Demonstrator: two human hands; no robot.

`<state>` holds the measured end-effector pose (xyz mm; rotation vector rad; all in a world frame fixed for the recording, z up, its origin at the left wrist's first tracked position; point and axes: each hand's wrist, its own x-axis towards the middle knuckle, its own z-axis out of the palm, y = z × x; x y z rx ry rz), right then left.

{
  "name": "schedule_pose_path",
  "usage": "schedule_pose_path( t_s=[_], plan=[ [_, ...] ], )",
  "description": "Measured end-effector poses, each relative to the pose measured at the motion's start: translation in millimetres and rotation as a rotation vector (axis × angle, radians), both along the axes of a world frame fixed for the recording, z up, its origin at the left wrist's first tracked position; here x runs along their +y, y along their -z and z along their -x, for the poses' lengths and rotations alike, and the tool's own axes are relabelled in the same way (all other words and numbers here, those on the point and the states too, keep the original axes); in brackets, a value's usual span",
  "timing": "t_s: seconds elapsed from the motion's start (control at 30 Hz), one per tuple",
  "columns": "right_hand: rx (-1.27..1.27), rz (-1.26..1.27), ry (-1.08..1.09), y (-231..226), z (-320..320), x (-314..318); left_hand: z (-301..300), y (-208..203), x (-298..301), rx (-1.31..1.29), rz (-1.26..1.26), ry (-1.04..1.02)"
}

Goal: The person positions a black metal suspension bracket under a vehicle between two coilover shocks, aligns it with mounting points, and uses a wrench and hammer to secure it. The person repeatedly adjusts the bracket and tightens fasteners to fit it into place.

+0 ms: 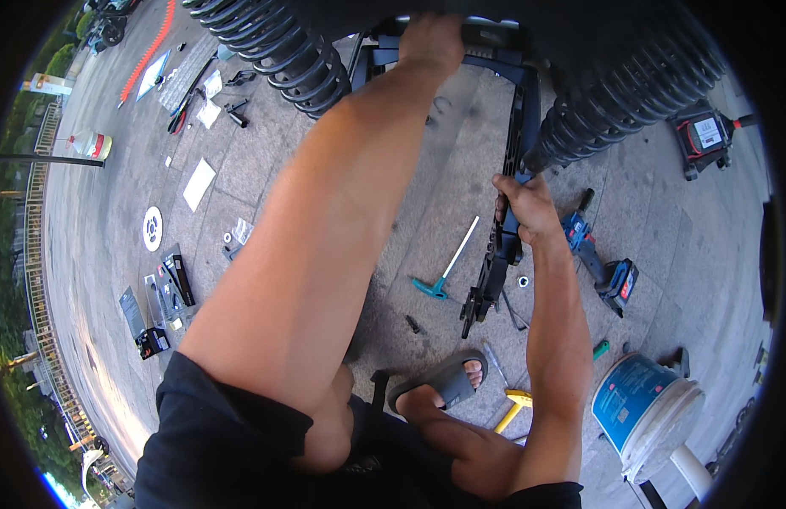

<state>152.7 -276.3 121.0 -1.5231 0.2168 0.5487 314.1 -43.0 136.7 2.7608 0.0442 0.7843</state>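
Note:
My right hand (530,206) is closed round the side rail of a black metal frame (519,110), thumb on top and fingertips curled at its inner edge. Farther off, my left hand (432,42) grips the frame's far crossbar; its fingers are partly hidden in shadow. The rail runs down to a slotted black end (478,301) above the paving. Large black coil springs flank the frame, one at the left (278,55) and one at the right (631,97). Below the rail lies a T-handle hex key (445,273) with a teal grip.
A blue cordless power tool (598,259) lies right of my right forearm, near a blue-and-white bucket (643,407). A yellow-headed hammer (516,405) rests by my sandaled foot (444,380). A floor jack (703,140) stands far right. Packaging (168,288) and loose parts lie left.

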Motion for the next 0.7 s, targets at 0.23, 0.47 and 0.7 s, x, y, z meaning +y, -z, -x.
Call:
schedule_pose_path(
  t_s=[0.23,0.47,0.7],
  plan=[
    [0.053,0.024,-0.008,4.1,-4.8,-1.5,9.0,-23.5,-6.9,0.177,0.032,-0.035],
    [0.076,0.008,-0.03,0.6,-7.5,-5.0,-5.0,-2.0,-3.8,0.105,-0.057,0.001],
    [-0.015,0.023,0.068,4.5,3.5,3.7,-0.9,-6.0,-3.4,0.149,0.001,-0.022]
  ],
)
